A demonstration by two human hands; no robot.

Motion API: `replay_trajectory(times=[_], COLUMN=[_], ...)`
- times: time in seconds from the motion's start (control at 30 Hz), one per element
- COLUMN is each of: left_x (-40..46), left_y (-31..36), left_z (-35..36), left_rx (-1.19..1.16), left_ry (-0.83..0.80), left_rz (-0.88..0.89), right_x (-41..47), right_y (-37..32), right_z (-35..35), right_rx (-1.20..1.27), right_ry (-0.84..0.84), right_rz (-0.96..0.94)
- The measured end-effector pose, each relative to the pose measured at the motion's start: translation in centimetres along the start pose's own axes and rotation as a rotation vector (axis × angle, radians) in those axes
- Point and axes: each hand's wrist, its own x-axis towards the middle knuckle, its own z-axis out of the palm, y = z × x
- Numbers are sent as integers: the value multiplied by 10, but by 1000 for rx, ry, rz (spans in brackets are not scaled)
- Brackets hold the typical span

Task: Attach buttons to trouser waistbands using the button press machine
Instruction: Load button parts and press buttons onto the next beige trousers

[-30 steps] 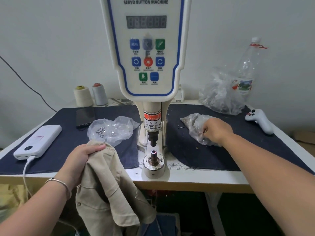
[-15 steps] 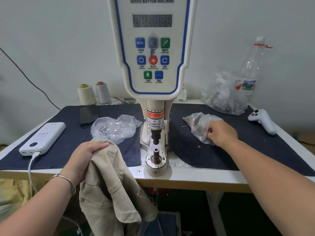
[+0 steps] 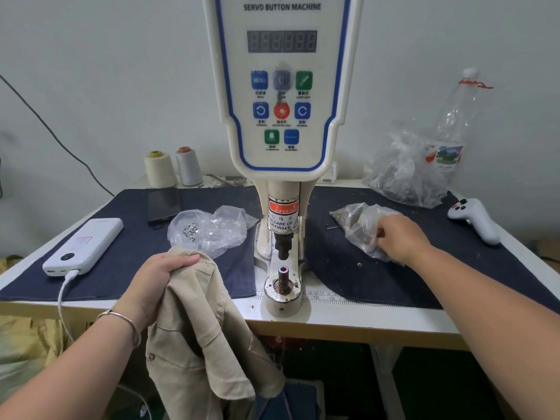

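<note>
The left hand [image 3: 154, 275] grips the beige trousers [image 3: 200, 338] at the bench edge; the right hand [image 3: 400, 237] pinches the small button bag [image 3: 362, 225]. A button may slip out, or fingers come under the press die [image 3: 283, 272].

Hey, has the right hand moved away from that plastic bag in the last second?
No. The right hand still pinches the plastic bag, just as far right of the machine's lower die; only the camera shifted.
</note>
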Motion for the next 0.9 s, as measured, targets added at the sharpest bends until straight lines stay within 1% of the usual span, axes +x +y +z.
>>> replay_trajectory(times=[0.1, 0.2, 0.3, 0.43, 0.53, 0.63, 0.8, 0.9], left_x=[0, -1, -1, -4, -4, -3, -4, -3], left_y=[0, 0, 1, 3, 3, 3, 2, 2], left_z=[0, 0, 2, 4, 5, 5, 3, 4], left_rx=[1, -5, -3, -8, -11, -11, -13, -22], left_ry=[-4, -4, -7, -10, 0, 14, 16, 26], left_rz=[-5, -5, 4, 11, 8, 10, 6, 8], right_x=[0, 2, 1, -5, -5, -8, -17, -24], right_y=[1, 0, -3, 1, 5, 8, 12, 13], right_z=[-3, -9, -13, -6, -4, -5, -1, -1], right_rx=[18, -37, -43, -20, 38, 111, 171, 353], right_ry=[14, -41, -101, 15, 66, 139, 266, 316], right_rz=[32, 71, 95, 14, -13, 7, 115, 131])
